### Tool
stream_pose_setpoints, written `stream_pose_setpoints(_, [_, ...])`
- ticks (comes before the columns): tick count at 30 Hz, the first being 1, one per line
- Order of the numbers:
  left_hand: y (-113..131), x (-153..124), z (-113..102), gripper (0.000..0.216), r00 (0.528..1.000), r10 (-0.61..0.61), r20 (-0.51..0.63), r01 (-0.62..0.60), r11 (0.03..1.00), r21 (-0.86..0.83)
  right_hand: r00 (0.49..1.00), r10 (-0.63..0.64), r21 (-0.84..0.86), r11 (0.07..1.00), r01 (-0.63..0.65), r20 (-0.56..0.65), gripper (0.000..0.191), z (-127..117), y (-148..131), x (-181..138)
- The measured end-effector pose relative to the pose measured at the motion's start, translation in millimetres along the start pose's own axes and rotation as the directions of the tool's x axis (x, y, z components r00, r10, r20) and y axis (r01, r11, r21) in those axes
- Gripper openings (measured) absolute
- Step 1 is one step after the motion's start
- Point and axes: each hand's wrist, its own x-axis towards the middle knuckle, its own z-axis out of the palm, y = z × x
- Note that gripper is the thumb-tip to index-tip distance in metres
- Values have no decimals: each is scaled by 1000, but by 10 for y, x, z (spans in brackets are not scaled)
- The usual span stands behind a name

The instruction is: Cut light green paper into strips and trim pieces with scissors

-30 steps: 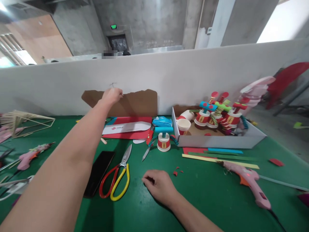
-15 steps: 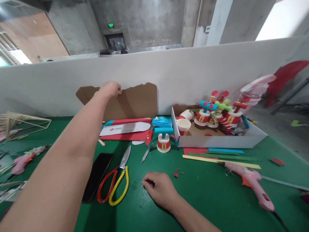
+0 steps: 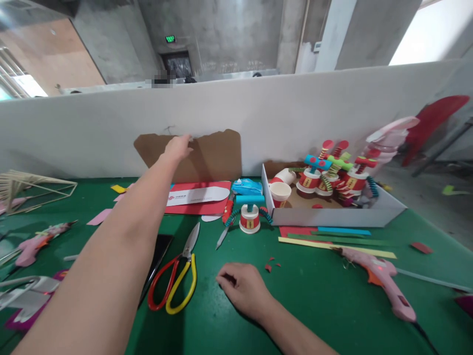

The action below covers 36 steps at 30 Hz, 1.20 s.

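My left hand (image 3: 179, 146) reaches far across the table to a brown cardboard sheet (image 3: 214, 155) that leans on the white partition. Its fingers are pressed together over the sheet's torn top edge. My right hand (image 3: 242, 288) rests on the green mat near the front with its fingers curled under, and nothing shows in it. Red and yellow scissors (image 3: 173, 281) lie just left of it, beside a black phone (image 3: 157, 254) partly hidden by my left arm. A few red paper scraps (image 3: 271, 266) lie just beyond the right hand.
A white box (image 3: 332, 214) holds several paper-cup figures, and one such figure (image 3: 249, 217) stands outside it. Coloured paper strips (image 3: 332, 239) and a pink glue gun (image 3: 380, 278) lie at the right. A red and white folder (image 3: 197, 197), a stick frame (image 3: 25, 187) and another glue gun (image 3: 35, 241) are further left.
My left hand has dropped slightly and its fingers now stretch along the cardboard's top edge. The sheet's left end sits further right. The right hand has not moved.
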Motion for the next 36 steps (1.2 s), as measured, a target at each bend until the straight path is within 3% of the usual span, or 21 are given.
stream_pose_setpoints(5, [27,-150,126,60,996,91,12,-91,995,-35,1000,-15,-11,1000,15,-10,15,1,-1,-3])
stream_pose_setpoints(11, [84,-405,151,57,982,182,48,-180,983,-42,1000,-10,-24,1000,10,-10,15,5,7,0])
stream_pose_setpoints(18, [433,-1285,313,55,895,405,187,-398,914,-72,999,-37,-25,999,37,-5,16,-9,6,2])
stream_pose_setpoints(22, [555,-1638,401,47,872,435,223,-428,900,-84,999,-40,-49,998,40,12,15,-17,8,13])
stream_pose_setpoints(25, [459,-1543,306,42,903,388,187,-378,922,-88,999,-41,-56,998,42,11,15,-20,10,13])
stream_pose_setpoints(28, [267,-1256,111,38,961,260,96,-252,964,-87,999,-40,-51,998,41,3,15,-18,10,7])
stream_pose_setpoints(32, [102,-907,-93,59,990,138,22,-135,986,-96,999,-40,-45,998,39,-11,16,-9,9,1])
stream_pose_setpoints(36, [47,-654,-134,71,999,-1,-33,-5,987,-159,999,-37,-36,999,37,-8,16,-3,6,1])
